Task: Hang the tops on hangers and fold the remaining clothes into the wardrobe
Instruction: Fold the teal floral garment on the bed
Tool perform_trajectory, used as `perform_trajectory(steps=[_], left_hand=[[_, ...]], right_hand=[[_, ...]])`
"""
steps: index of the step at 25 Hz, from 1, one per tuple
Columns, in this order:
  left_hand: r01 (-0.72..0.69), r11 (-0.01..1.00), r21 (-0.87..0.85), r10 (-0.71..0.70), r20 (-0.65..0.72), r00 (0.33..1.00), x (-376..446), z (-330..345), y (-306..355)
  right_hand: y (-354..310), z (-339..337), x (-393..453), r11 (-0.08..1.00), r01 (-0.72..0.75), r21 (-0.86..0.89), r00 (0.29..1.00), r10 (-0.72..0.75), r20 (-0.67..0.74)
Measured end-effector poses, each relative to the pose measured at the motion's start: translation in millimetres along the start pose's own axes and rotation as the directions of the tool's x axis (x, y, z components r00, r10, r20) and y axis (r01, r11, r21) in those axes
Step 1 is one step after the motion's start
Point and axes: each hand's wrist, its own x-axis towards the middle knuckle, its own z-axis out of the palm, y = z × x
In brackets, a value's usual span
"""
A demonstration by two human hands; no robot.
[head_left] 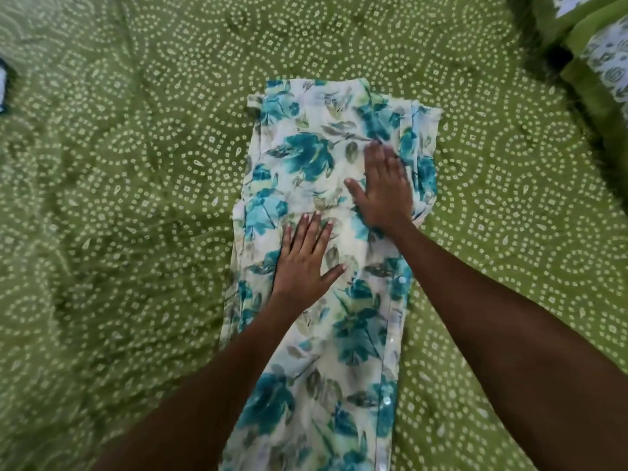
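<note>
We cannot see the near end of the flowery cloth (326, 266); it runs off the bottom edge. At the far left, a dark and white thing (2, 86) is cut off, and we cannot tell what it is. The cloth lies long and folded on the green dotted bedspread (119, 198). Our left hand (306, 263) lies flat on its middle, fingers straight. Our right hand (384, 188) lies flat a little farther, toward the right. Green pillows (598, 62) sit far right.

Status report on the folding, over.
Left hand and right hand flat on floral garment. Garment folded narrow on green bedspread. Nothing in the way.
</note>
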Motion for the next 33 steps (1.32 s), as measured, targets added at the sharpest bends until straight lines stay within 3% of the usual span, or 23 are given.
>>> perform_trajectory(steps=[3, 4, 5, 7, 9, 11, 12, 13, 14, 15, 16, 18, 20, 22, 24, 27, 30, 33], left_hand=[[0.187, 0.982, 0.002, -0.186, -0.100, 0.978, -16.4, -3.3, -9.2], [0.243, 0.970, -0.030, -0.245, -0.127, 0.961, -21.0, -5.7, -11.2], [0.312, 0.946, -0.093, -0.323, -0.155, 0.934, -24.7, -8.1, -15.2], [0.485, 0.820, -0.304, -0.544, -0.151, 0.825, -31.2, -13.0, -23.5], [0.575, 0.681, -0.453, -0.690, -0.133, 0.712, -41.5, -18.5, -30.1], [0.475, 0.734, -0.486, -0.629, -0.221, 0.746, -56.7, -22.8, -31.4], [0.376, 0.789, -0.485, -0.544, -0.268, 0.795, -63.3, -24.5, -29.3], [0.271, 0.826, -0.495, -0.450, -0.288, 0.845, -68.4, -26.6, -26.0], [0.193, 0.834, -0.517, -0.382, -0.288, 0.878, -73.2, -29.6, -23.0], [0.163, 0.823, -0.544, -0.363, -0.284, 0.888, -76.4, -31.7, -21.8], [0.183, 0.799, -0.572, -0.403, -0.284, 0.870, -78.2, -33.6, -21.8], [0.312, 0.666, -0.678, -0.604, -0.244, 0.758, -79.5, -37.2, -25.0], [0.402, 0.443, -0.802, -0.752, -0.087, 0.654, -77.9, -43.1, -31.8], [0.495, 0.240, -0.835, -0.715, 0.193, 0.672, -73.8, -48.4, -38.1], [0.562, 0.131, -0.817, -0.583, 0.395, 0.710, -68.9, -52.2, -40.5], [0.566, 0.137, -0.813, -0.485, 0.443, 0.754, -63.4, -51.7, -42.5], [0.537, 0.339, -0.773, -0.575, 0.282, 0.768, -53.6, -49.2, -38.8], [0.648, 0.486, -0.586, -0.632, 0.276, 0.724, -37.2, -51.7, -34.3]], right_hand=[[-40.2, -3.6, 19.6, 0.923, -0.363, 0.127, 0.928, 0.370, -0.038], [-62.4, -5.0, 21.9, 0.901, -0.378, 0.214, 0.914, 0.400, -0.071], [-87.5, -5.9, 21.6, 0.913, -0.284, 0.294, 0.931, 0.336, -0.144], [-137.1, -7.0, 11.5, 0.913, 0.066, 0.403, 0.960, 0.052, -0.274], [-178.7, -3.7, -4.3, 0.880, 0.186, 0.437, 0.982, -0.154, -0.108], [-201.2, 7.4, -15.4, 0.973, 0.186, 0.135, 0.956, -0.211, 0.206], [-202.0, 11.6, -18.6, 0.981, 0.182, 0.067, 0.955, -0.193, 0.225], [-197.5, 11.7, -20.4, 0.984, 0.122, 0.129, 0.974, -0.144, 0.177], [-189.1, 10.8, -22.3, 0.953, 0.001, 0.303, 0.992, -0.039, 0.119], [-178.8, 6.1, -25.4, 0.847, -0.154, 0.510, 0.987, 0.112, 0.112], [-167.5, 2.7, -29.5, 0.651, -0.287, 0.703, 0.954, 0.261, 0.147], [-142.6, -0.7, -45.0, 0.237, -0.378, 0.895, 0.874, 0.411, 0.260], [-123.0, -2.1, -67.7, -0.036, -0.406, 0.913, 0.817, 0.432, 0.381], [-107.8, -2.1, -84.8, -0.321, -0.388, 0.864, 0.790, 0.368, 0.491], [-96.7, -1.5, -94.2, -0.541, -0.356, 0.762, 0.753, 0.316, 0.577], [-88.7, 0.3, -100.1, -0.676, -0.303, 0.672, 0.696, 0.325, 0.640], [-83.4, -3.0, -99.5, -0.719, -0.234, 0.655, 0.691, 0.351, 0.632], [-73.8, -7.8, -97.0, -0.654, -0.236, 0.719, 0.584, 0.495, 0.643]])
